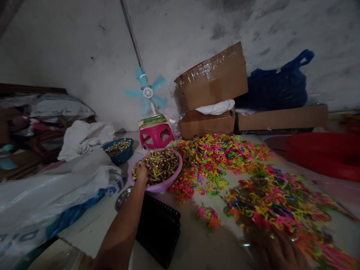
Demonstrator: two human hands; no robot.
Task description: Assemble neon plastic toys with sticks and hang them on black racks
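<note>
My left hand [142, 171] reaches over the near left rim of a lilac basin [164, 186], its fingers curled down among small yellow-brown cylindrical pieces [159, 163]. Whatever lies between those fingertips is too small to make out. Low on the right, my right hand [277, 249] is dark and smeared by motion at the near edge of a heap of bright plastic pieces [272, 202] in pink, yellow, green and orange. A small shiny bit [245, 245] shows beside it. Below the basin lies a black slotted tray [159, 228], partly behind my left forearm.
A metal bowl [121, 200] and a blue basin [120, 153] of similar pieces stand left. Behind are a pink stool [157, 135] bearing a turning fan [147, 92], cardboard boxes [213, 80] and a blue bag [277, 90]. A red round tub [323, 153] sits right.
</note>
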